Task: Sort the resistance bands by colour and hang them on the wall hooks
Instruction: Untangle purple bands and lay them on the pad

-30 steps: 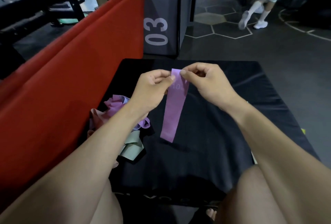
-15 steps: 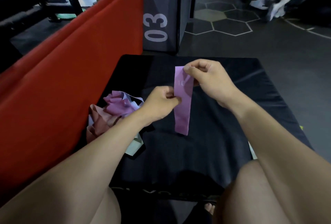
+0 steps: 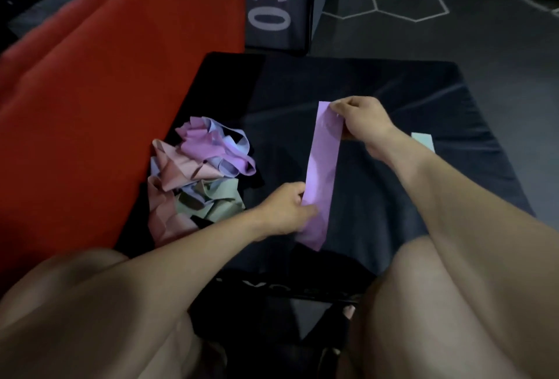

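— What did the hands have?

— The right hand (image 3: 360, 124) pinched the top end of a flat, smooth purple elastic band (image 3: 322, 172); the left hand (image 3: 284, 209) gripped its lower edge, fingertips hidden behind the strip. It lay stretched between them over the black padded mat (image 3: 423, 100).

— And beyond the left hand?

— Just outside it, a crumpled heap of pink, lilac and sage bands (image 3: 196, 179), too tangled to count. Past the right wrist, a pale mint strip (image 3: 423, 141) was partly hidden by the forearm.
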